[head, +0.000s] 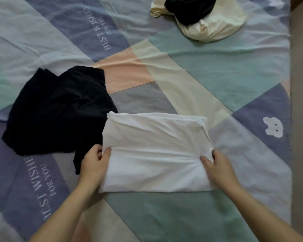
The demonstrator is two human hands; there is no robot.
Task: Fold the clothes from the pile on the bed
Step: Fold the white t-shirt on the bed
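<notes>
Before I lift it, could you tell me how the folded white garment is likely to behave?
The white garment will probably be floppy: it puckers where the right hand pinches it. It looks light and thin, so the fold may sag open unless supported by both hands, the left hand gripping its other edge.
</notes>
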